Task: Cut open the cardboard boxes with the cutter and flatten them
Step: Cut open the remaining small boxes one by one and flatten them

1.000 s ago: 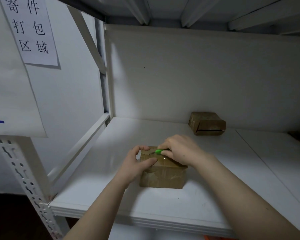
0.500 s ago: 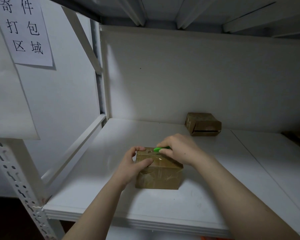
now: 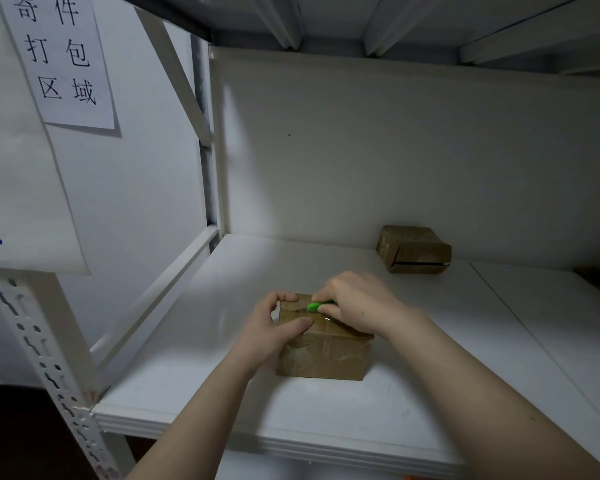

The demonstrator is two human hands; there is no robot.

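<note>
While the left hand (image 3: 272,329) grips the left end of the taped box (image 3: 323,348) at lower centre of the frame, thumb on top and fingers curled over its far edge, the right hand (image 3: 355,303) pinches a green cutter (image 3: 317,306) against the box top. Both sit on the white shelf (image 3: 187,375). A second box (image 3: 414,249) lies at the back wall, upper right of them.

Left hand (image 3: 267,329) grips the box (image 3: 323,358) (thumb on top) while right hand (image 3: 357,301) pinches the cutter (image 3: 315,306).
</note>
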